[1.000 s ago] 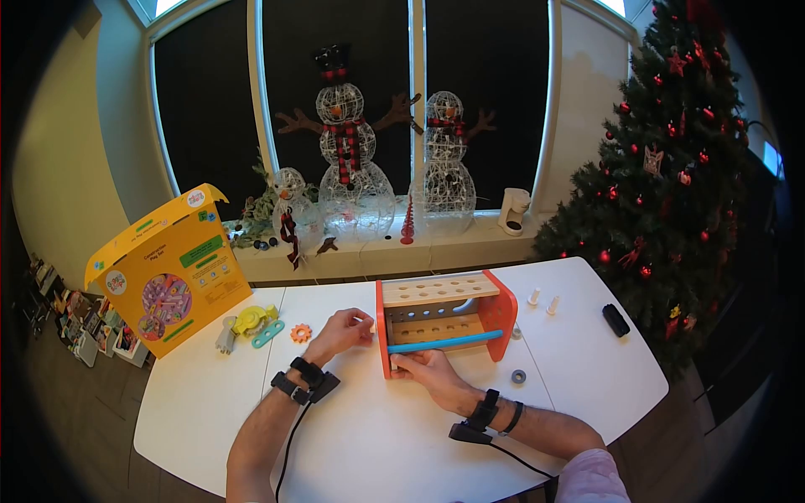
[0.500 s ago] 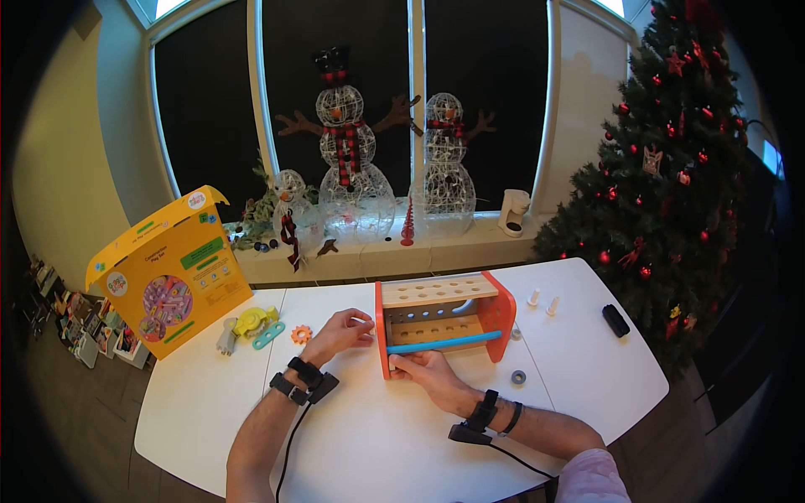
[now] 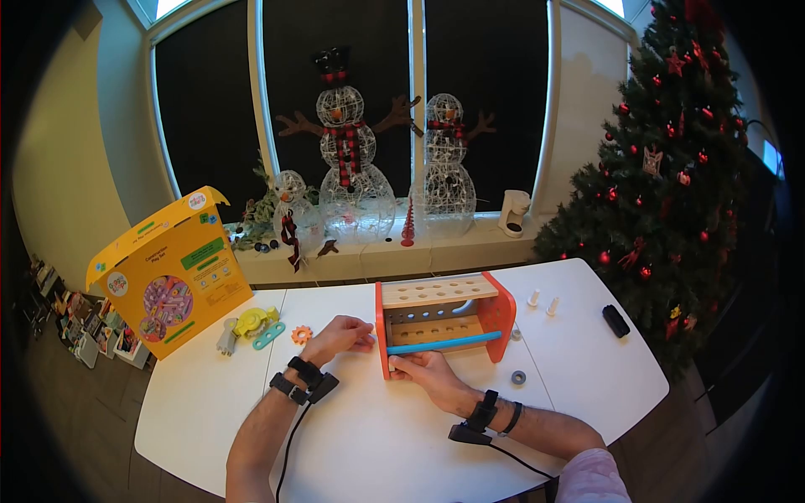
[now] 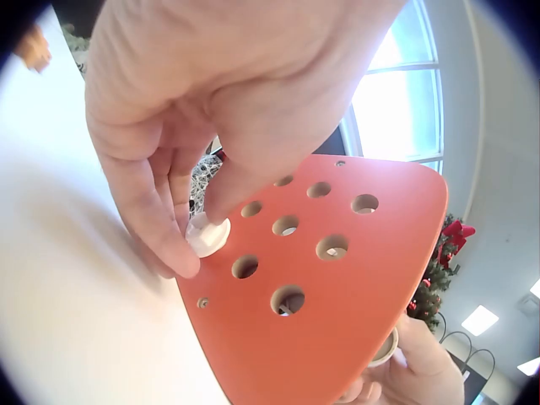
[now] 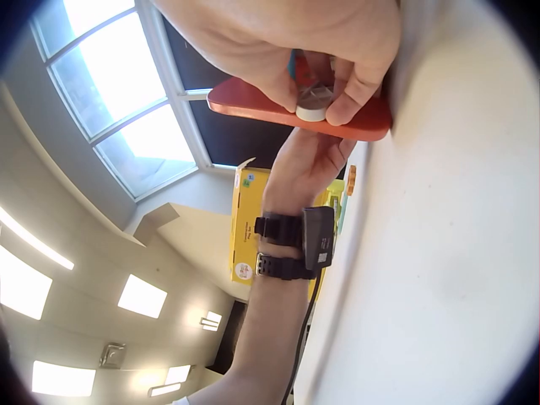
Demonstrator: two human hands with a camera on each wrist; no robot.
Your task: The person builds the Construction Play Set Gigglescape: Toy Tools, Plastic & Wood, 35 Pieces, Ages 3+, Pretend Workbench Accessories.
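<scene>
We see two hands at work on one wooden toy bench (image 3: 440, 287), which stands upright on the white table (image 3: 335, 436). Our left hand (image 3: 340, 335) pinches one white round piece (image 4: 207, 234) between thumb and fingers, against the outer face of a red side panel (image 4: 312, 278). Our right hand (image 3: 432, 375) grips one pale ring (image 5: 312, 113) at the inner side of that same panel, near its lower front edge. The bench has two red sides, two holed wooden boards and one blue bar (image 3: 444, 342) — and on the panel by our left hand we count eight open holes and two small screws (image 4: 202, 302).

Well apart to the right lie two pale pegs (image 3: 553, 306), two grey round pieces (image 3: 518, 377) and one black object (image 3: 615, 320). To the left we have one orange gear (image 3: 301, 335), one teal strip (image 3: 268, 335), one yellow piece (image 3: 254, 320) and one grey piece (image 3: 225, 336), with one yellow box (image 3: 172, 272) behind them. Beyond the table — three wire snowmen (image 3: 356, 197) and one decorated tree (image 3: 650, 184).
</scene>
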